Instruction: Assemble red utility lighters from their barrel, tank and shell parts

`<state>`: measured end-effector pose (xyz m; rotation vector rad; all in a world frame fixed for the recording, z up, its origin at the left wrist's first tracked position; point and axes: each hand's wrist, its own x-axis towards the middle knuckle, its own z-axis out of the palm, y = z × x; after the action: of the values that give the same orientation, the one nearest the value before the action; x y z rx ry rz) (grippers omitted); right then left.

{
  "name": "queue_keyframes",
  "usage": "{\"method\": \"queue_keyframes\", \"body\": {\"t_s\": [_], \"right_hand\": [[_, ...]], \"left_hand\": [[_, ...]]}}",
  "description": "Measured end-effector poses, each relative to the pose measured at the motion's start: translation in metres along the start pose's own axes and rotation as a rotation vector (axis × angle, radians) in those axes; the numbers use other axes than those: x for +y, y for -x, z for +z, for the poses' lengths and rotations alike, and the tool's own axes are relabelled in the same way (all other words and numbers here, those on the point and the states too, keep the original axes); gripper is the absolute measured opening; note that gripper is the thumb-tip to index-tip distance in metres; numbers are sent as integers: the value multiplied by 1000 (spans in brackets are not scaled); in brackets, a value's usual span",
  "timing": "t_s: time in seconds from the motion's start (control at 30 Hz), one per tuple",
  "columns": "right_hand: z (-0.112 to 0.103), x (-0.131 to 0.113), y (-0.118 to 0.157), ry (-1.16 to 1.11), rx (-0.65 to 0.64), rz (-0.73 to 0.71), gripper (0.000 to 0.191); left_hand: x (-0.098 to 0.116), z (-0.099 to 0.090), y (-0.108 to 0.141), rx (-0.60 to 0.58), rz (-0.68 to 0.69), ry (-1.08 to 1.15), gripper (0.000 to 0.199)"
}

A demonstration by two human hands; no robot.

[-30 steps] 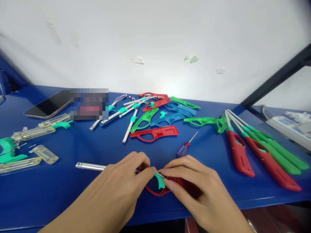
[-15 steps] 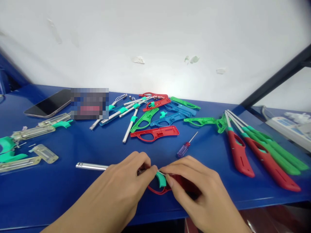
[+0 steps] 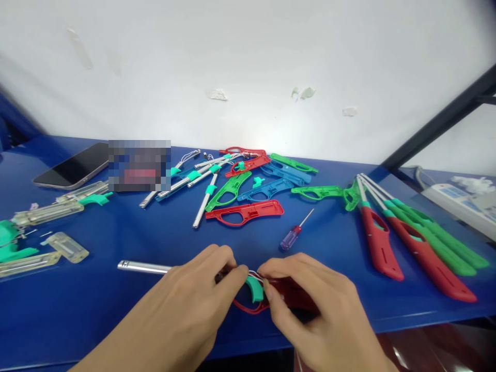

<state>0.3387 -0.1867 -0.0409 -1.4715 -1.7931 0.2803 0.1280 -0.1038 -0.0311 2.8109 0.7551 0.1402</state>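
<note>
A red lighter housing half (image 3: 292, 294) lies at the table's front, partly covered by both hands. In it sits a teal trigger (image 3: 256, 290), and a silver metal tube (image 3: 143, 266) sticks out to the left. Thin white wires (image 3: 254, 274) run over the trigger between my hands. My left hand (image 3: 197, 294) is closed, thumb and fingers pinching the lighter where tube and housing meet. With thumb and index fingertips, my right hand (image 3: 325, 294) pinches the wires above the housing. The exact contact under the fingertips is hidden.
A purple-handled screwdriver (image 3: 290, 238) lies beyond my right hand. Red, green and blue housing halves (image 3: 248, 212) and metal tubes (image 3: 205, 201) lie behind. Assembled lighters (image 3: 382, 243) are at right. Clear fuel tanks (image 3: 67, 247) and a phone (image 3: 75, 168) are at left.
The right hand's thumb and index finger have shifted slightly, and more of the white wires shows between the hands. The view has moved a little; the left hand keeps its grip.
</note>
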Motion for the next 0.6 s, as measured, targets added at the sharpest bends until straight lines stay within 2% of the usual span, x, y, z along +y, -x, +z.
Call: {"method": "queue_keyframes", "body": {"t_s": [0.47,0.6], "right_hand": [[0,-2,-3,58,-8,-39,20],[-1,-2,-2,37,-27,-7,21]], "left_hand": [[1,5,0,172,56,-61,51],[2,2,2,163,-1,-60,46]]}}
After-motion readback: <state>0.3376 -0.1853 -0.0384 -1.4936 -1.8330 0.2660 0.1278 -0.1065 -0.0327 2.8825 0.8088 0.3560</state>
